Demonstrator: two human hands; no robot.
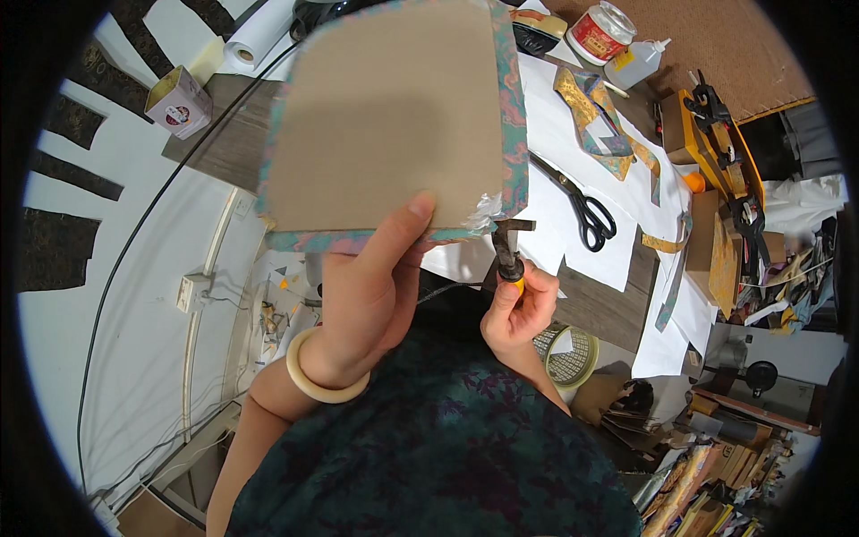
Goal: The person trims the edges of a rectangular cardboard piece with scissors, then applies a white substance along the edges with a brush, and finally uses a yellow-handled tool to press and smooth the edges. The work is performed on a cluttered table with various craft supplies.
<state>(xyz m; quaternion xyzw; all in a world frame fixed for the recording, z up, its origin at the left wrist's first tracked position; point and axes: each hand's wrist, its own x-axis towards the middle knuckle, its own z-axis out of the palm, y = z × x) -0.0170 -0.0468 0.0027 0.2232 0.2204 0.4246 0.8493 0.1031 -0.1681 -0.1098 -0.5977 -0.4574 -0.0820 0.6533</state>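
My left hand [369, 279], with a cream bangle [324, 374] on its wrist, grips the lower edge of a tan cardboard panel [385, 116]. The thumb lies flat on the panel's face; the other fingers are mostly hidden behind it. Teal and pink patterned fabric [513, 116] wraps over the panel's edges. A shiny whitish patch covers its lower right corner. In my right hand [523, 309] is a small hammer [508, 251] with a yellow handle. Its dark metal head is right at that corner; I cannot tell whether they touch.
Black scissors [586, 210] and patterned fabric strips [595, 125] lie on white paper on the table. Behind stand a red-labelled jar [601, 34] and a clear bottle [637, 63]. A green basket [573, 356] sits below the table edge. A black cable [143, 215] runs down the left.
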